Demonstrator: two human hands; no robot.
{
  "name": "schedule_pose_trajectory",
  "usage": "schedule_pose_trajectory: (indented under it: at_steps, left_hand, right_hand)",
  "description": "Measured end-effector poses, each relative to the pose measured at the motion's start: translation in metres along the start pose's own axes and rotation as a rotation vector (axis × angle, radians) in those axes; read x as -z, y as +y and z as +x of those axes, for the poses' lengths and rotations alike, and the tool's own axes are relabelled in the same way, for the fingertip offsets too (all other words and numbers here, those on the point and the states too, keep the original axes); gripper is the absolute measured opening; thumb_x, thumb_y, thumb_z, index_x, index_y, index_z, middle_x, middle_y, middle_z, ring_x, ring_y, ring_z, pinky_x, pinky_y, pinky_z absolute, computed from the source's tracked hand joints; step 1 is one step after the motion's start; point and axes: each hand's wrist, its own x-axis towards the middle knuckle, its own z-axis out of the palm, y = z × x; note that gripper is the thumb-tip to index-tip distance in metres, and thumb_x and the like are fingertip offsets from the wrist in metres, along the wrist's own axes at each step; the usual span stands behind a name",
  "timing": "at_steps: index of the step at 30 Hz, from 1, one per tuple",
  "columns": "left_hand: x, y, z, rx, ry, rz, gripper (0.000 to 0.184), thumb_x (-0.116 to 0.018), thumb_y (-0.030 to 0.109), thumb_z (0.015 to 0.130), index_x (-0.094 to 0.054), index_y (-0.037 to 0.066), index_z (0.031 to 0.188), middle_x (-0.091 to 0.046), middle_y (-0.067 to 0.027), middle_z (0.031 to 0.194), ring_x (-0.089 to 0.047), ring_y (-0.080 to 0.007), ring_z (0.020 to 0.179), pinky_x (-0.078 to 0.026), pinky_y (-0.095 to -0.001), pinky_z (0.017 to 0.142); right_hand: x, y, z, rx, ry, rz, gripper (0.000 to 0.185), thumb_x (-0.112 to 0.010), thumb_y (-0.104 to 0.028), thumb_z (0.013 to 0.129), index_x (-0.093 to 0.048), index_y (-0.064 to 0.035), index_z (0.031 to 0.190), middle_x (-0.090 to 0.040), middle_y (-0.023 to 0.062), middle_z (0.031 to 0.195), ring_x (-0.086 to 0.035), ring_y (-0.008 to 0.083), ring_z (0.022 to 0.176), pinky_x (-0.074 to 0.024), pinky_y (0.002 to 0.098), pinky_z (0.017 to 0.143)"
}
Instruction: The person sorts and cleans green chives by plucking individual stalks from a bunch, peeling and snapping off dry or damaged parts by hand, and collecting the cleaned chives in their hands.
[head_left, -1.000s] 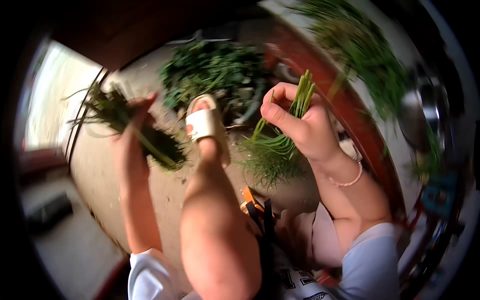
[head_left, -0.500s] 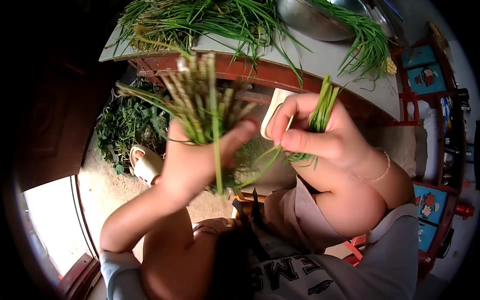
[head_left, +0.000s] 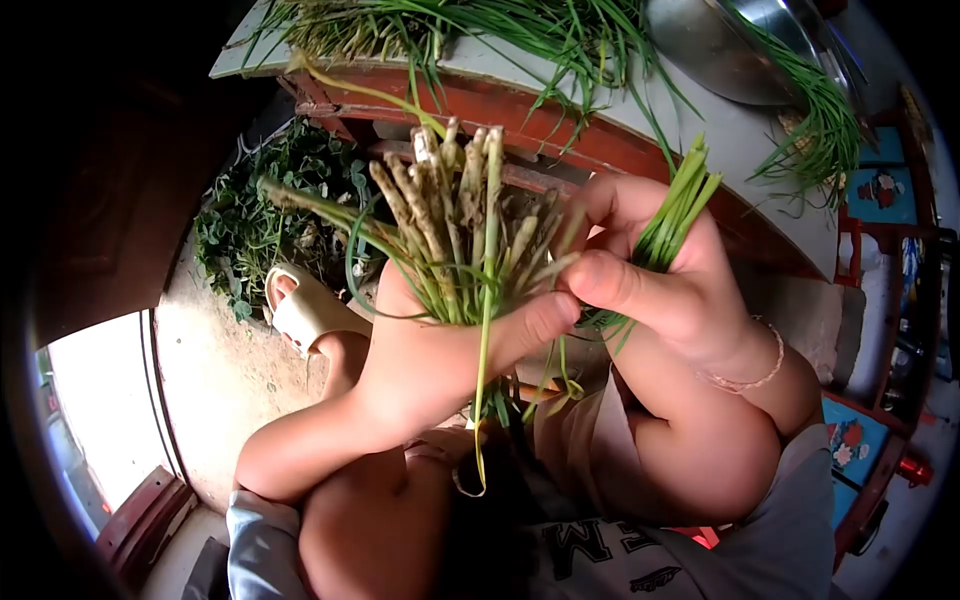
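Since the frame half a second earlier, your right hand [head_left: 690, 290] and left hand [head_left: 430, 360] have come together: the gap between them has closed, and your right thumb tip now lies right by your left thumb. One second ago, your left hand was well out to the side.

Your left hand is closed around a thick bunch of stalks [head_left: 460, 220], its thumb laid across the near side. The stalk ends, brownish and soil-marked, fan upward above the grip; a yellow-green strand [head_left: 484, 400] hangs down in front of that hand and curls at its tip, below the wrist.

Your right hand is curled, with a slim green bundle [head_left: 680, 205] held in it, the cut ends projecting above the hand and thin leaves showing below the thumb. Its thumb and forefinger reach to the right edge of the thick bunch; the forefinger is blurred, and you cannot tell whether a stalk lies between them. Below this hand, a bracelet [head_left: 752, 365] circles the wrist.

Beyond both hands stands a table [head_left: 740, 150] bearing a heap of long greens [head_left: 480, 30] and, above and right of your right hand, a metal bowl [head_left: 710, 50]. Left of your left hand, a leafy pile [head_left: 270, 220] lies on the floor, just beyond a pale sandal [head_left: 310, 310].
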Motion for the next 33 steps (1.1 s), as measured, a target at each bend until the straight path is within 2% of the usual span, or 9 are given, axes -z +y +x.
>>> schedule_pose_trajectory:
  at_steps: [5,8,13,15,17,23,28,31,33]
  left_hand:
    - [0.010,0.004,-0.006,0.070,0.016,-0.058,0.024,-0.065,0.003,0.069,-0.056,0.000,0.091,-0.059,-0.0023,0.072,-0.051,-0.0040,0.058,-0.041,-0.0166,0.048]
    - [0.013,0.005,-0.015,0.084,0.021,-0.035,0.018,-0.063,0.004,0.070,-0.056,0.001,0.087,-0.055,-0.0007,0.062,-0.045,-0.0031,0.047,-0.033,-0.0160,0.039]
    - [0.016,0.012,-0.027,0.094,0.073,-0.001,0.014,-0.062,0.005,0.071,-0.056,0.001,0.083,-0.055,-0.0013,0.063,-0.048,-0.0053,0.053,-0.038,-0.0177,0.045]
    - [0.019,0.013,-0.031,0.043,0.101,0.013,0.011,-0.062,0.006,0.072,-0.056,0.001,0.079,-0.055,-0.0013,0.064,-0.049,-0.0059,0.055,-0.039,-0.0184,0.048]
    - [0.023,0.012,-0.032,0.033,0.081,0.056,0.009,-0.062,0.007,0.072,-0.055,0.002,0.076,-0.055,-0.0008,0.062,-0.048,-0.0052,0.052,-0.038,-0.0177,0.045]
    - [0.027,0.012,-0.040,0.070,0.137,-0.015,0.010,-0.062,0.009,0.072,-0.054,0.003,0.075,-0.052,0.0000,0.059,-0.044,-0.0047,0.045,-0.034,-0.0167,0.039]
    - [0.029,0.013,-0.041,0.076,0.135,-0.010,0.013,-0.063,0.008,0.071,-0.054,0.002,0.077,-0.052,0.0009,0.060,-0.044,-0.0042,0.046,-0.033,-0.0167,0.039]
    - [0.030,0.013,-0.041,0.063,0.074,-0.030,0.015,-0.064,0.006,0.069,-0.054,0.002,0.079,-0.052,0.0014,0.063,-0.044,-0.0040,0.050,-0.034,-0.0168,0.042]
    - [0.030,0.013,-0.040,0.004,0.030,0.047,0.016,-0.064,0.004,0.069,-0.054,0.002,0.080,-0.052,0.0014,0.065,-0.045,-0.0040,0.054,-0.036,-0.0168,0.047]
  right_hand:
    - [-0.001,0.002,-0.002,-0.084,0.003,-0.177,0.011,-0.059,-0.007,0.072,-0.056,0.0020,0.078,-0.055,0.0012,0.068,-0.047,0.0048,0.056,-0.0351,0.0168,0.050]
    - [-0.009,0.002,-0.002,-0.009,-0.040,-0.163,0.010,-0.058,-0.007,0.072,-0.056,0.0015,0.077,-0.054,0.0004,0.068,-0.047,0.0059,0.059,-0.0364,0.0185,0.053]
    - [-0.013,-0.005,-0.003,-0.071,-0.040,-0.140,0.009,-0.056,-0.007,0.073,-0.056,0.0012,0.075,-0.053,0.0001,0.066,-0.047,0.0067,0.064,-0.0373,0.0203,0.057]
    - [-0.011,-0.006,-0.003,-0.123,0.038,-0.049,0.010,-0.054,-0.011,0.074,-0.055,-0.0008,0.077,-0.049,-0.0030,0.061,-0.040,0.0020,0.053,-0.0309,0.0170,0.047]
    - [-0.008,-0.008,-0.002,-0.147,0.066,0.025,0.010,-0.054,-0.012,0.074,-0.053,-0.0025,0.076,-0.043,-0.0058,0.056,-0.032,0.0004,0.045,-0.0240,0.0163,0.041]
    - [0.002,-0.003,0.004,-0.098,0.283,-0.031,0.010,-0.055,-0.013,0.073,-0.052,-0.0045,0.071,-0.038,-0.0070,0.052,-0.028,0.0011,0.041,-0.0215,0.0168,0.039]
    - [-0.021,-0.002,-0.003,-0.054,0.018,-0.197,0.020,-0.063,-0.012,0.067,-0.057,-0.0012,0.083,-0.052,0.0011,0.073,-0.046,0.0043,0.067,-0.0334,0.0149,0.055]
    - [-0.031,-0.003,-0.004,-0.031,-0.010,-0.214,0.017,-0.064,-0.013,0.069,-0.057,-0.0003,0.080,-0.052,-0.0002,0.070,-0.044,0.0033,0.064,-0.0334,0.0158,0.052]
    - [-0.029,-0.001,-0.002,0.039,-0.139,-0.286,0.015,-0.057,-0.008,0.075,-0.050,0.0025,0.082,-0.052,0.0044,0.076,-0.048,0.0073,0.067,-0.0382,0.0185,0.058]
